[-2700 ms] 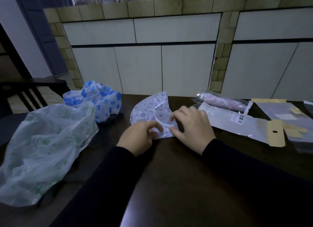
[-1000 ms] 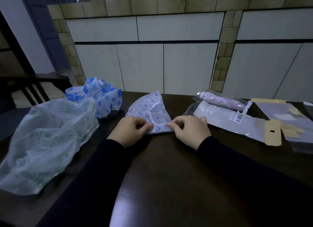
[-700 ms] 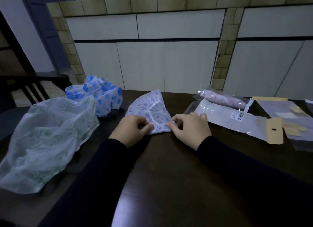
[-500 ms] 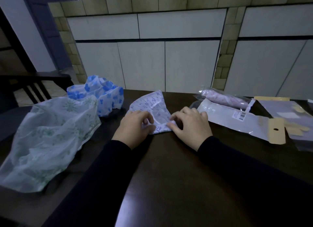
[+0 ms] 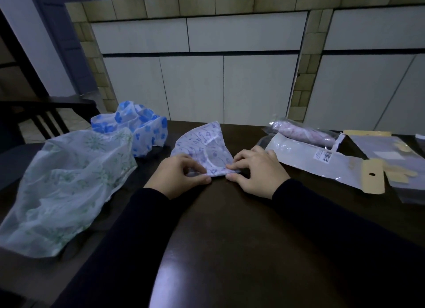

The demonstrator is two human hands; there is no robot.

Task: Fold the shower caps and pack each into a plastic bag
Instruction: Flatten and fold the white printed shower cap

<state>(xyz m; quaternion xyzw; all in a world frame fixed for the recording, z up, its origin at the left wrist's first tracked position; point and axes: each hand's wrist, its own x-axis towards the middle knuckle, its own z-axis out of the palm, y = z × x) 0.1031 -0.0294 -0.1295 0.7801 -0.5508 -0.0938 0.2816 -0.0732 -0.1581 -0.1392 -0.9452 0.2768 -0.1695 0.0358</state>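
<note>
One dark tabletop [image 5: 230, 250] carries all items. A row of white cabinets [image 5: 193, 87] stands behind it. The green cap [image 5: 64, 183], loose and crumpled, lies at the left edge. The blue cap [image 5: 142, 128] sits just behind it, also unfolded. A flat bag [image 5: 322, 165] with a barcode label and a tan header lies at the right; a packed bag [image 5: 303, 133] holding a rolled pink cap rests just behind it. More empty bags [image 5: 391, 151] lie at the far right. The purple cap [image 5: 204, 151], folded to a wedge, lies at the centre. The left hand [image 5: 177, 176] pinches its near left corner. The right hand [image 5: 257, 169] pinches its near right corner; both grips are closed on the cap.
</note>
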